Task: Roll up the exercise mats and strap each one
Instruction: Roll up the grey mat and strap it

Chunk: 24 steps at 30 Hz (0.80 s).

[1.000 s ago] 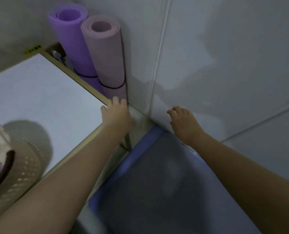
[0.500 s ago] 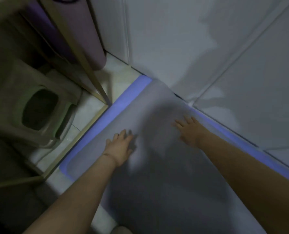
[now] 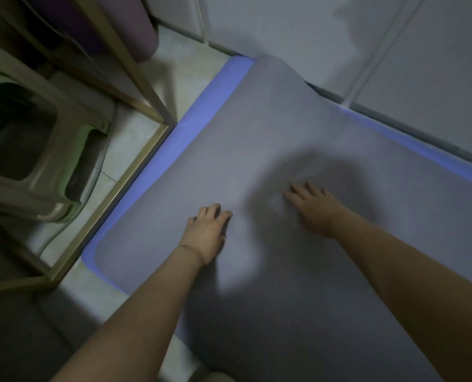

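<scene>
The grey mat [image 3: 312, 133] looks like matt, smooth foam. The blue mat [image 3: 201, 106] edging it at 10 o'clock is equally dull. At 11 o'clock, the pale floor tiles [image 3: 185, 64] show a slight gloss. The wall tiles [image 3: 284, 28] at 12 o'clock are smooth and satin. The counter frame [image 3: 124, 188] is brushed, brass-toned metal. The stool [image 3: 50, 166] at 9 o'clock is shiny green plastic. The rolled mat [image 3: 135, 31] is matt mauve foam.

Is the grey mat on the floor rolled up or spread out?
Spread out. The grey mat lies unrolled on a blue mat, left hand and right hand resting on top.
</scene>
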Available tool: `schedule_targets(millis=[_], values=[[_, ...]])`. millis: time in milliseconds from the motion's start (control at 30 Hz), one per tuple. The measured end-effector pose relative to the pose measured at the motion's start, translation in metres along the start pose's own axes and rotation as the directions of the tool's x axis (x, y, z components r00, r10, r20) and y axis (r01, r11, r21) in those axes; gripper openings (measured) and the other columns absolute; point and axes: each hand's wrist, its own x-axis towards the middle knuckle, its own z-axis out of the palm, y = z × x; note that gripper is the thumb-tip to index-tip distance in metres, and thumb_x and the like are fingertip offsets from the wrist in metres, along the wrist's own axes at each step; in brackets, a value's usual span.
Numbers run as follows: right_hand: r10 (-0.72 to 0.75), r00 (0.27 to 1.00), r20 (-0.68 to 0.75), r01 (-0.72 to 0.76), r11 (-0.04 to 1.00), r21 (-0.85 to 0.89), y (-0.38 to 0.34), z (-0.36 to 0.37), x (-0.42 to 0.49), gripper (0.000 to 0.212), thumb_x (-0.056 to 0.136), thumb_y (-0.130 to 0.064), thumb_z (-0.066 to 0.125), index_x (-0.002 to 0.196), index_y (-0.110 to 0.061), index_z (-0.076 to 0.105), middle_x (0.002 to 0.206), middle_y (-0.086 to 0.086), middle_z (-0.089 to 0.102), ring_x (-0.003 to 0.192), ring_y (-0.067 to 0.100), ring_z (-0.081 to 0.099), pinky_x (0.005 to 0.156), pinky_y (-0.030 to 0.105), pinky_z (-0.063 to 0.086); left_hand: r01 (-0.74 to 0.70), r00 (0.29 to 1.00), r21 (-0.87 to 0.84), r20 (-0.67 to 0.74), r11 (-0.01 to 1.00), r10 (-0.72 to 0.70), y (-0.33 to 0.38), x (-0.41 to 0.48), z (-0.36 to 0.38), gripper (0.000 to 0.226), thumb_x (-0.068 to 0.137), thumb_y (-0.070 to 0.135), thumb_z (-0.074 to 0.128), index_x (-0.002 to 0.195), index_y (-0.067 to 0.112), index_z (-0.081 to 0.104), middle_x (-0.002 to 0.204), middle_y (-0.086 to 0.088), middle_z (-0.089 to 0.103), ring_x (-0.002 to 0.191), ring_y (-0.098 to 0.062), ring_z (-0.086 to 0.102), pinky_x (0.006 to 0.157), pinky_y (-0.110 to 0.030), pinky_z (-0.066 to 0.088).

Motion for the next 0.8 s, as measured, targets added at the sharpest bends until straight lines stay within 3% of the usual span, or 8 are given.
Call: schedule_targets(millis=[133, 233, 300, 400, 500, 667, 800], values=[[-0.065, 0.994, -0.085, 0.058, 0.995, -0.082, -0.016, -0.014, 0.008, 0.082, 0.095, -0.014, 0.05, 0.151, -0.026, -0.009, 0.159, 0.001, -0.012, 0.146, 0.033, 0.003, 0.115, 0.045, 0.018, 0.019, 0.968, -0.072, -0.248, 0.997, -0.036, -0.016, 0.011, -0.009, 0.045, 0.093, 0.017, 0.05, 0.137, 0.019, 0.039, 0.139, -0.01, 0.033, 0.129, -0.027, 0.031, 0.1, -0.035, 0.027], [-0.108, 0.991, -0.077, 0.095, 0.984, -0.151, -0.035, -0.033, 0.016, 0.077, 0.096, -0.013, 0.048, 0.152, -0.028, -0.003, 0.16, 0.002, -0.008, 0.146, 0.032, 0.006, 0.114, 0.046, 0.02, 0.101, 0.928, -0.18, -0.338, 0.978, -0.158, -0.045, 0.017, -0.02, 0.044, 0.092, 0.007, 0.047, 0.135, 0.014, 0.041, 0.143, -0.017, 0.029, 0.13, -0.033, 0.03, 0.105, -0.039, 0.025], [-0.085, 0.996, -0.039, 0.081, 0.992, -0.097, -0.05, -0.033, 0.022, 0.078, 0.094, -0.009, 0.05, 0.152, -0.029, 0.0, 0.16, 0.003, -0.008, 0.146, 0.034, 0.005, 0.112, 0.045, 0.025, 0.204, 0.92, -0.236, -0.284, 0.95, -0.268, -0.069, 0.017, -0.026, 0.048, 0.095, 0.013, 0.049, 0.14, 0.011, 0.033, 0.148, -0.019, 0.023, 0.134, -0.036, 0.026, 0.11, -0.043, 0.022], [-0.033, 0.999, 0.015, 0.033, 0.999, 0.011, -0.06, -0.033, 0.024, 0.085, 0.089, -0.007, 0.057, 0.152, -0.027, 0.003, 0.16, 0.001, -0.008, 0.146, 0.034, 0.004, 0.11, 0.044, 0.029, 0.368, 0.907, -0.345, -0.071, 0.863, -0.415, -0.097, 0.013, -0.03, 0.075, 0.093, 0.038, 0.056, 0.149, 0.013, 0.015, 0.154, -0.016, 0.018, 0.14, -0.034, 0.02, 0.113, -0.049, 0.017], [-0.001, 1.0, 0.026, 0.001, 1.0, -0.003, -0.071, -0.038, 0.022, 0.079, 0.091, -0.011, 0.055, 0.152, -0.022, 0.005, 0.16, 0.005, -0.003, 0.144, 0.034, 0.012, 0.111, 0.039, 0.026, 0.428, 0.888, -0.381, 0.008, 0.82, -0.46, -0.108, 0.003, -0.039, 0.088, 0.079, 0.055, 0.066, 0.146, 0.014, 0.025, 0.148, -0.014, 0.034, 0.137, -0.033, 0.027, 0.11, -0.045, 0.02], [-0.003, 1.0, -0.022, 0.005, 0.998, 0.067, -0.089, -0.032, 0.011, 0.069, 0.093, -0.014, 0.054, 0.15, -0.021, 0.017, 0.156, 0.004, 0.017, 0.135, 0.029, 0.034, 0.104, 0.039, 0.037, 0.347, 0.904, -0.467, -0.063, 0.813, -0.423, -0.091, -0.014, -0.057, 0.076, 0.071, 0.056, 0.072, 0.13, 0.02, 0.04, 0.129, -0.004, 0.053, 0.124, -0.027, 0.045, 0.106, -0.043, 0.024], [-0.032, 0.982, -0.187, 0.054, 0.993, 0.109, -0.094, -0.058, -0.016, 0.073, 0.09, -0.006, 0.054, 0.15, -0.015, 0.014, 0.157, 0.006, 0.013, 0.137, 0.028, 0.031, 0.104, 0.04, 0.036, 0.228, 0.947, -0.358, -0.134, 0.906, -0.291, -0.06, -0.03, -0.063, 0.064, 0.075, 0.041, 0.073, 0.126, 0.017, 0.041, 0.121, -0.006, 0.059, 0.113, -0.028, 0.054, 0.087, -0.035, 0.042]])
